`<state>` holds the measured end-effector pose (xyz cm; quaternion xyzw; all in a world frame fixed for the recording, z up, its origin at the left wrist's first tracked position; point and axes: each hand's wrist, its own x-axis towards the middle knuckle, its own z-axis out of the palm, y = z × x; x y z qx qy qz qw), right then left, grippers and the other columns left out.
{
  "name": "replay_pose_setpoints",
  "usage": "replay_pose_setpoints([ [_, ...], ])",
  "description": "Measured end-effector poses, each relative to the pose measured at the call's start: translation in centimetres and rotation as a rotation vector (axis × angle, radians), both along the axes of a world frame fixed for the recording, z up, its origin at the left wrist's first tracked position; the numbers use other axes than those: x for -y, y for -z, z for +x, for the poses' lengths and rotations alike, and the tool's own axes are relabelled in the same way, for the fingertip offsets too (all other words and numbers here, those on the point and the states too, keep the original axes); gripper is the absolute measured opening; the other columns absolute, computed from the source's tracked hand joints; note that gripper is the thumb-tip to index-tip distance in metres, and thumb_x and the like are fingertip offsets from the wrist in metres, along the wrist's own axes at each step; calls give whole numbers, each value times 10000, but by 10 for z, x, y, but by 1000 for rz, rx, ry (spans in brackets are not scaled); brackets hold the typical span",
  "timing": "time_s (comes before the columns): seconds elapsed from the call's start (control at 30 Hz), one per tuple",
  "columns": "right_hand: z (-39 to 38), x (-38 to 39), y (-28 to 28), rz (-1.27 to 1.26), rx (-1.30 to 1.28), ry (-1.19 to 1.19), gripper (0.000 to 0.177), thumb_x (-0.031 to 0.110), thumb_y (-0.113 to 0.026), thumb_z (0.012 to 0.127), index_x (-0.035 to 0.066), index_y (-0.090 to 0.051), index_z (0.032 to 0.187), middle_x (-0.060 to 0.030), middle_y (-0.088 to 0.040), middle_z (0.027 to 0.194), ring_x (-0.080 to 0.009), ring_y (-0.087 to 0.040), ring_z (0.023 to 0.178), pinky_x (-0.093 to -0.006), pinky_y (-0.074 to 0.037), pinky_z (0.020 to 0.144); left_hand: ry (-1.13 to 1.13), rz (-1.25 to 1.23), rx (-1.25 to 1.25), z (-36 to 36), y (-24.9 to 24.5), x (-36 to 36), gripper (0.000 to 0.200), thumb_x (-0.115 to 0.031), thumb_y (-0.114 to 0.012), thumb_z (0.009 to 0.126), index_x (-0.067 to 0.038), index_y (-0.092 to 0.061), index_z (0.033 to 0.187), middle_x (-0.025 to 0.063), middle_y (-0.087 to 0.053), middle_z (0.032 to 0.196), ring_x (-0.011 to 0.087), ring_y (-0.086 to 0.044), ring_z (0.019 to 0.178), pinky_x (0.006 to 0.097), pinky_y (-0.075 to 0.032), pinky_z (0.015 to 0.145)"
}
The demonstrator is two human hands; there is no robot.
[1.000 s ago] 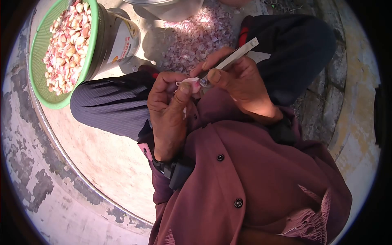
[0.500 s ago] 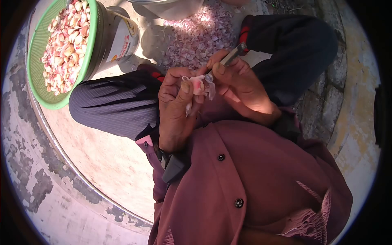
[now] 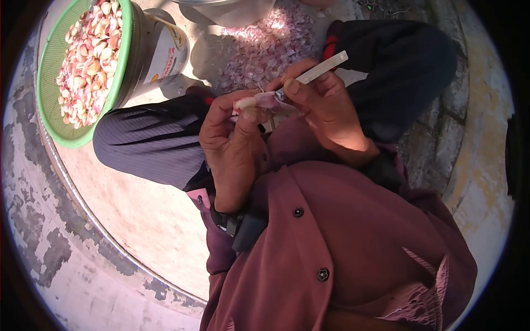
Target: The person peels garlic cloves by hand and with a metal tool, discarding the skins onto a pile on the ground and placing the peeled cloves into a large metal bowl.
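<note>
My left hand (image 3: 236, 149) pinches a garlic clove (image 3: 246, 103) between thumb and forefinger, its pale flesh partly bare. A strip of purplish skin (image 3: 266, 100) stretches from the clove toward my right hand (image 3: 331, 110). That hand is closed round a small knife (image 3: 326, 67) with a light, flat handle pointing up and right. The knife's short metal end sits beside my right thumb, against the skin; most of its blade is hidden. Both hands are close together above my lap.
To the left, a green mesh basket (image 3: 47, 94) full of garlic cloves (image 3: 91, 69) rests on a printed bucket (image 3: 168, 49). Loose garlic skins (image 3: 270, 47) cover the ground between my feet. A metal basin (image 3: 234, 12) stands beyond. Brickwork (image 3: 441, 132) runs along the right.
The left hand has shifted slightly left, and the clove now shows pale flesh with its skin drawn rightward. The knife has turned, so its handle extends farther up and right.
</note>
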<state>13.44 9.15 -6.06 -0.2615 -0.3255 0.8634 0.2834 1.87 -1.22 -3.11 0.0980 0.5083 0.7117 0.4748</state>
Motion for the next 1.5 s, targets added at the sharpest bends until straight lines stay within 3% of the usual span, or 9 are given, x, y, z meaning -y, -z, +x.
replay_pose_setpoints([
  [0.17, 18, -14, 41, 289, 393, -23, 116, 93, -659, 885, 27, -649, 980, -57, -667, 961, -101, -609, 926, -249, -487, 814, 75, -185, -150, -5, -11, -1, 188, -135, -617, 919, -15, -598, 1062, -2, -558, 817, 38, -504, 726, 164, -433, 692],
  [0.3, 6, -4, 20, 407, 375, 124, 121, 64, -661, 877, 19, -651, 988, -50, -665, 968, -93, -610, 886, -245, -485, 781, 198, -167, 29, -6, -2, -3, 184, -141, -595, 936, -8, -594, 1063, 2, -554, 802, 45, -500, 723, 159, -424, 698],
  [0.43, 2, -3, 11, 421, 313, -21, 145, 26, -671, 857, 6, -640, 997, -77, -660, 985, -120, -618, 912, -258, -496, 807, 203, -108, 91, -4, 15, -5, 176, -133, -573, 950, -2, -585, 1066, 21, -581, 833, 61, -520, 753, 170, -424, 717],
  [0.5, 2, 1, 3, 344, 275, -13, 154, 22, -674, 854, 4, -633, 1001, -90, -658, 996, -132, -620, 931, -265, -501, 820, 123, -128, 57, -1, 18, -4, 148, -158, -603, 939, -45, -601, 1034, -29, -595, 746, -28, -390, 556, 145, -265, 486],
  [0.8, 7, -7, -11, 9, -204, -36, 194, 80, -692, 856, 4, -616, 1017, -105, -653, 1019, -158, -611, 969, -294, -485, 886, 177, -199, -110, -2, 18, -5, 165, -43, -576, 925, -20, -624, 1081, -26, -590, 839, 5, -467, 697, 155, -358, 585],
  [0.87, 10, -16, 2, 572, 203, -46, 173, 72, -690, 854, 7, -625, 1001, -101, -655, 998, -156, -609, 988, -296, -478, 905, 207, -198, -174, -3, 16, -4, 186, -23, -568, 920, -21, -621, 1098, -27, -590, 864, 9, -469, 718, 155, -361, 604],
  [1.03, 7, -9, -13, 251, 73, -52, 150, 38, -687, 848, -1, -644, 987, -86, -660, 980, -133, -625, 930, -256, -495, 834, 248, -222, -213, -5, 8, -3, 241, 21, -558, 901, -28, -616, 1130, -25, -591, 904, 26, -489, 768, 168, -381, 653],
  [1.2, 9, -11, -10, 477, 152, -126, 172, 46, -692, 847, -11, -639, 1001, -91, -666, 973, -134, -639, 911, -252, -507, 831, 271, -222, -418, -5, 5, -3, 304, 73, -543, 871, -24, -608, 1151, -3, -586, 904, 48, -499, 782, 193, -400, 687],
  [1.5, 11, -13, -13, 698, 130, -53, 233, 31, -717, 818, -13, -623, 1026, -116, -658, 1013, -169, -642, 934, -284, -521, 845, 302, -200, -275, -6, 1, -3, 318, 78, -525, 876, -9, -590, 1175, 2, -573, 917, 54, -497, 804, 195, -403, 719],
])
